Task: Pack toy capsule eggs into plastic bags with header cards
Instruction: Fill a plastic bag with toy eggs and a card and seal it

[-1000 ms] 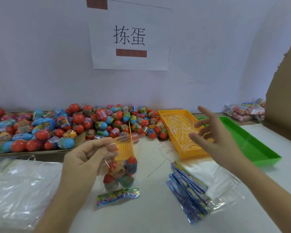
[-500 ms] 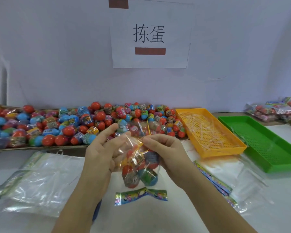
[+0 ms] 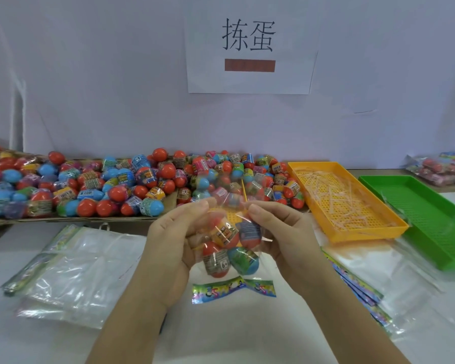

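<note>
Change: the right hand (image 3: 286, 240) has come across from the yellow tray (image 3: 394, 222) to join the left hand (image 3: 174, 245) at the bag (image 3: 258, 246).
Fingers: both hands pinch the bag's top edge, one at each corner.
Bag: held above the table between the hands, long axis upright, mouth up, header card (image 3: 234, 288) hanging lowest.
Eggs (image 3: 221, 235): inside, directly below the fingertips.
Next: probably sealing the mouth, with both hands equally near.

egg pile (image 3: 116, 187): cut off at left edge, labels too small to read | packed bags (image 3: 441, 170): blurred, cut by right edge | green tray (image 3: 431, 216): right end out of frame | bag (image 3: 229, 248) mouth: blurred between left hand (image 3: 168, 248) and right hand (image 3: 286, 240) | sign (image 3: 250, 43) bar: smeared, unreadable
</note>
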The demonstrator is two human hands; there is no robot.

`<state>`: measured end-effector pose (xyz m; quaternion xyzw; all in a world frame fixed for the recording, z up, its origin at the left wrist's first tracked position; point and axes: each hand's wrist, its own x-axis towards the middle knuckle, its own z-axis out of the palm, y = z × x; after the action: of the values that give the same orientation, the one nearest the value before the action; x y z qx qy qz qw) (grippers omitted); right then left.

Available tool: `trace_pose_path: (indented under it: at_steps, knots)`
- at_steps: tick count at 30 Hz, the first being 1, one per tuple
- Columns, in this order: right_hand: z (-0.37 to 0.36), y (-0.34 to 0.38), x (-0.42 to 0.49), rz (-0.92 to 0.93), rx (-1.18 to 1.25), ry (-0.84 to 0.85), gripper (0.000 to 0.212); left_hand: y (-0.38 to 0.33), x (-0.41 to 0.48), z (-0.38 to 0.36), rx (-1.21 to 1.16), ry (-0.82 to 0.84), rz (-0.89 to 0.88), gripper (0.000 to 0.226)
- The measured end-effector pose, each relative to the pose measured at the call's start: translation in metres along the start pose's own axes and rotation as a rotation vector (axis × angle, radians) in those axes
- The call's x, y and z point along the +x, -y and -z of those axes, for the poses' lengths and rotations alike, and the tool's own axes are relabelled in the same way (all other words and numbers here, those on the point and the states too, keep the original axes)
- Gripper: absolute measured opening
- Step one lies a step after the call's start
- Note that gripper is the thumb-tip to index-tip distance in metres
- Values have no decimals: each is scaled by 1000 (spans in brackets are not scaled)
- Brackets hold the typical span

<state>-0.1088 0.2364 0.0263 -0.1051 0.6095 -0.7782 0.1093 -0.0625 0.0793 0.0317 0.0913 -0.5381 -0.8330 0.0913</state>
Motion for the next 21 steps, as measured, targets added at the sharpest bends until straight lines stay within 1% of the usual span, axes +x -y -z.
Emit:
trace_pose_path:
  at_steps: [3,9,14,15,19,21]
  knots:
    - [2,4,-2,8,13,22,18,-2,0,1,12,-47,-72,17]
    - [8,10,-2,-3,22,58,14,-1,0,1,74,-86,-105,17]
    - [12,11,-1,-45,16,46,34,-2,-2,0,69,-104,-111,16]
    - [12,11,-1,-44,13,35,33,-3,-2,1,57,-103,-112,16]
    - [13,9,0,-30,31,0,16,-5,-3,2,-7,-34,-77,18]
    - [13,8,0,-24,44,-1,13,-6,-3,3,5,-24,-67,17]
